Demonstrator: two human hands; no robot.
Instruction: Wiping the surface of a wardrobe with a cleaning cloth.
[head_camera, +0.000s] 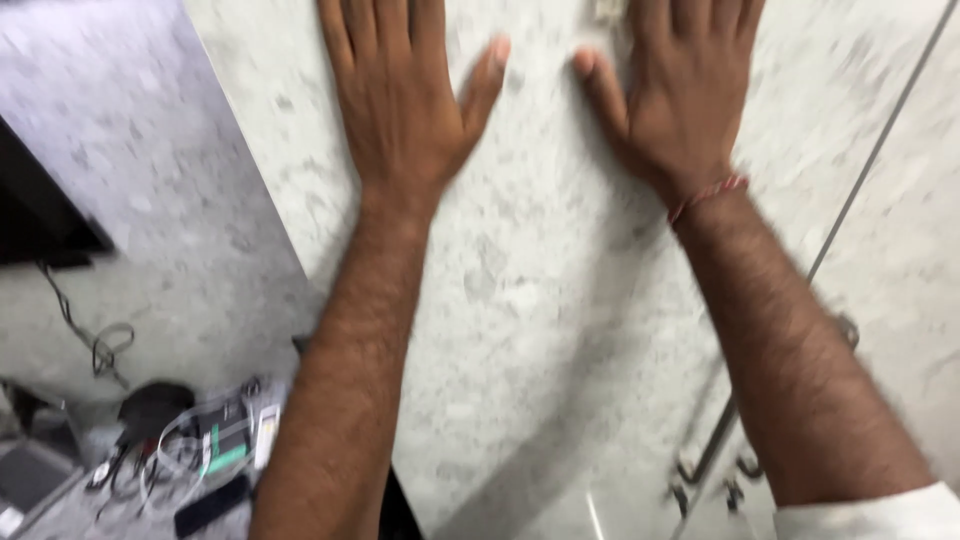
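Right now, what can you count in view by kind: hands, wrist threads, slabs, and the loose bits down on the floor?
Hands flat on the slab: 2, left hand, right hand
Red wrist thread: 1
Pale stone slab: 1
Tangle of cables and small gadgets on the floor: 1 pile, items too blurred to count
Total: 5

We count two hands: left hand (400, 90) at eleven o'clock, right hand (680, 85) at one; one red wrist thread (708, 196).

Cables (100, 345), dark adapter (150, 408), phone (210, 505) on floor, lwr left.
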